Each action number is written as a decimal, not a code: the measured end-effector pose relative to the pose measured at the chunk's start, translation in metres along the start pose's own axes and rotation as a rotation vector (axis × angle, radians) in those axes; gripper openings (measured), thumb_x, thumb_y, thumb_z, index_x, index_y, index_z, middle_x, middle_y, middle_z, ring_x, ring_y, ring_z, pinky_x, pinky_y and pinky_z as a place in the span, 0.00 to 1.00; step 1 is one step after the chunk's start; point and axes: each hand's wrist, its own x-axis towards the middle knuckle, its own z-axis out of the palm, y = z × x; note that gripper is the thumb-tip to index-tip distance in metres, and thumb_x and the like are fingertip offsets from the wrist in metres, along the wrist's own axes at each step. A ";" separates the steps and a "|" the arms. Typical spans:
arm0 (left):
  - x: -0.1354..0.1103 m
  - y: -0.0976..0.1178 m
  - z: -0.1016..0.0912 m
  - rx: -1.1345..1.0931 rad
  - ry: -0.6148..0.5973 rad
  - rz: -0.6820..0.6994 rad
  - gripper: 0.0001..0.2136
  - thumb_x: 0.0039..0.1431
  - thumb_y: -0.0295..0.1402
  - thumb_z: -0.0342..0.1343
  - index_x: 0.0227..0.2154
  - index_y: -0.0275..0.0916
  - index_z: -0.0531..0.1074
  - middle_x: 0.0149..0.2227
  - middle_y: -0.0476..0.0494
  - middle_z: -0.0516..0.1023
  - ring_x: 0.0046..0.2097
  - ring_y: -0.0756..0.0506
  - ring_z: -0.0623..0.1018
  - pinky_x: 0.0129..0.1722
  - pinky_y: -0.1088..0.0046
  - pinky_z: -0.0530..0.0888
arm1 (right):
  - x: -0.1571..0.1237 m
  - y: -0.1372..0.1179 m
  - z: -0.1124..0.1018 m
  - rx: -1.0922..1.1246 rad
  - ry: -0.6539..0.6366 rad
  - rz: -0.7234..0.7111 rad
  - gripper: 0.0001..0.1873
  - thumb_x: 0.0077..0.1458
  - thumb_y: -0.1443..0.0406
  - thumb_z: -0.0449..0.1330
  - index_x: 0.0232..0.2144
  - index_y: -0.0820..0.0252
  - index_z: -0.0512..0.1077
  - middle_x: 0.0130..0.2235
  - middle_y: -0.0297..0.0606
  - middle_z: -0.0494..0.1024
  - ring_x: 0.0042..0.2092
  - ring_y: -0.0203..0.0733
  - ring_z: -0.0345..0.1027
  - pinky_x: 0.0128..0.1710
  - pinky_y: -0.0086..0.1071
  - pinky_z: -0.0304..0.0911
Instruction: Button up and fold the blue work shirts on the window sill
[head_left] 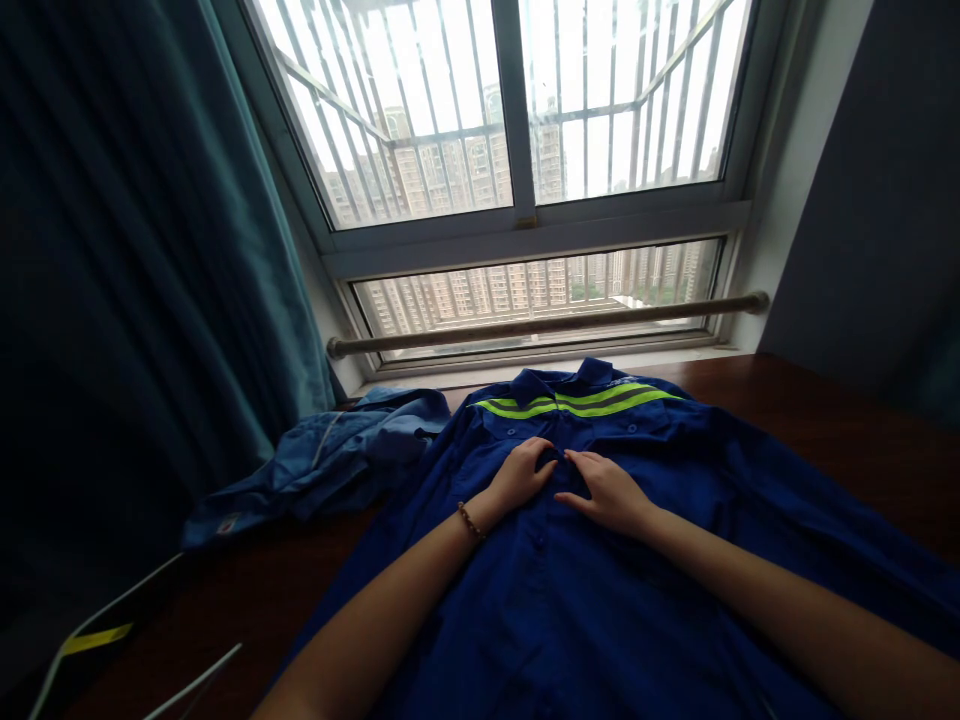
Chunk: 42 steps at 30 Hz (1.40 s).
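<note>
A dark blue work shirt [622, 560] with a yellow-green and grey reflective band [615, 400] across the chest lies front up, collar toward the window. Both hands meet at its front placket, just below the band. My left hand [523, 470], with a beaded bracelet [470, 521] at the wrist, pinches the placket cloth between bent fingers and thumb. From the right, my right hand [609, 490] has its fingertips curled onto the placket edge, its thumb lying lower on the cloth. The button between the fingertips is hidden. More buttons show lower on the placket.
A lighter blue garment [337, 455] lies crumpled to the left on the brown wooden surface [810, 410]. Beyond are a rail [555, 325] and a barred window. A blue curtain [150, 220] hangs at left. A white cable [112, 605] with a yellow tag lies lower left.
</note>
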 end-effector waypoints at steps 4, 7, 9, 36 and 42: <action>-0.001 0.000 0.003 0.093 0.051 -0.028 0.06 0.52 0.31 0.53 0.33 0.38 0.70 0.36 0.43 0.70 0.40 0.45 0.70 0.42 0.68 0.68 | 0.000 -0.011 -0.009 -0.180 -0.005 -0.042 0.19 0.48 0.56 0.56 0.40 0.62 0.70 0.40 0.44 0.71 0.44 0.47 0.61 0.44 0.38 0.58; -0.001 0.003 0.004 0.088 0.061 -0.012 0.06 0.55 0.32 0.50 0.29 0.38 0.70 0.33 0.44 0.70 0.38 0.46 0.70 0.41 0.69 0.67 | 0.000 -0.013 -0.009 -0.244 0.015 -0.039 0.10 0.49 0.66 0.53 0.34 0.60 0.71 0.34 0.40 0.71 0.41 0.44 0.61 0.43 0.34 0.56; 0.000 0.005 0.002 0.067 0.073 -0.014 0.08 0.57 0.32 0.46 0.28 0.37 0.69 0.32 0.45 0.70 0.36 0.47 0.70 0.40 0.71 0.67 | 0.000 -0.014 -0.009 -0.288 0.034 -0.021 0.09 0.48 0.70 0.51 0.31 0.61 0.70 0.32 0.40 0.70 0.39 0.43 0.61 0.41 0.33 0.56; 0.001 0.014 -0.008 -0.350 0.045 -0.225 0.11 0.40 0.20 0.56 0.31 0.34 0.72 0.25 0.50 0.69 0.27 0.53 0.66 0.27 0.79 0.63 | 0.002 0.003 -0.005 0.337 0.151 0.220 0.05 0.47 0.64 0.56 0.27 0.59 0.69 0.28 0.34 0.74 0.32 0.38 0.68 0.34 0.29 0.59; -0.006 0.021 0.006 -0.274 0.082 -0.099 0.11 0.41 0.17 0.50 0.25 0.35 0.73 0.25 0.50 0.67 0.26 0.54 0.66 0.26 0.79 0.63 | 0.009 0.008 0.000 0.428 0.231 0.312 0.08 0.45 0.60 0.58 0.27 0.60 0.68 0.28 0.35 0.73 0.32 0.39 0.67 0.34 0.30 0.60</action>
